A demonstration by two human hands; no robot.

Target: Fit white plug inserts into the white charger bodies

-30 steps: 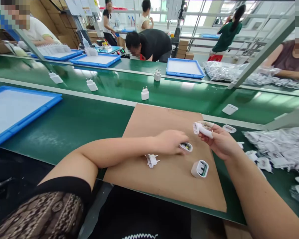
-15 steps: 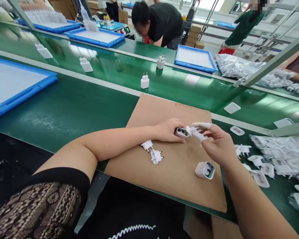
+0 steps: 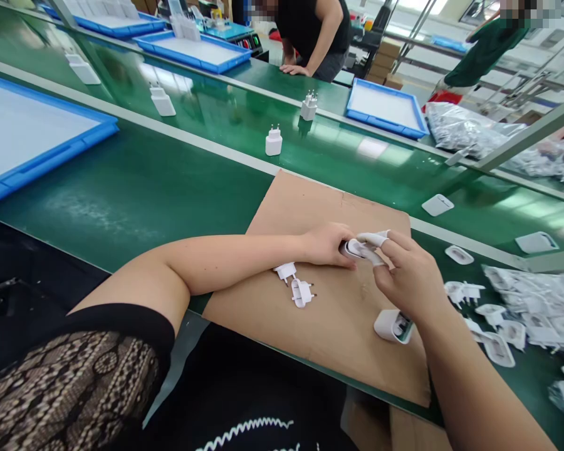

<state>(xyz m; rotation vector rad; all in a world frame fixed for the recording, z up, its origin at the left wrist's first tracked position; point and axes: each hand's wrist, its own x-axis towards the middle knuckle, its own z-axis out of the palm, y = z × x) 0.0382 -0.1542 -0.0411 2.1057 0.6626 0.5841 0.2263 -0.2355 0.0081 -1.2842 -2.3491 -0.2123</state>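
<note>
The green workbench [image 3: 169, 188] ran across the scene. On its near part lay a brown cardboard sheet [image 3: 348, 338], set beneath the hands presumably to shield glossy plastic from the hard surface. At the right, beyond the cardboard, a pile of white plug covers [image 3: 502, 332] lay beside the right forearm, a spot that seemed chosen for easy reach.

The left hand [image 3: 326, 244] was closed around a charger housing [image 3: 345, 250] above the middle of the sheet, probably to steady it with its mouth facing right. The right hand [image 3: 411, 275] was narrow, thumb and fingers pinching a white piece [image 3: 356, 247] at that mouth; it looked like a plug cover, though fingers hid much of it. White sleeves [image 3: 373, 238] covered some right fingertips, perhaps to keep marks off.

The held housing looked white and smooth, with an oval rim and dark inside. A second housing [image 3: 389, 326] lay on its side at the near right, dark parts showing within. Two loose pronged covers [image 3: 302, 292] lay near the left forearm, apparently kept out of the way.
</note>
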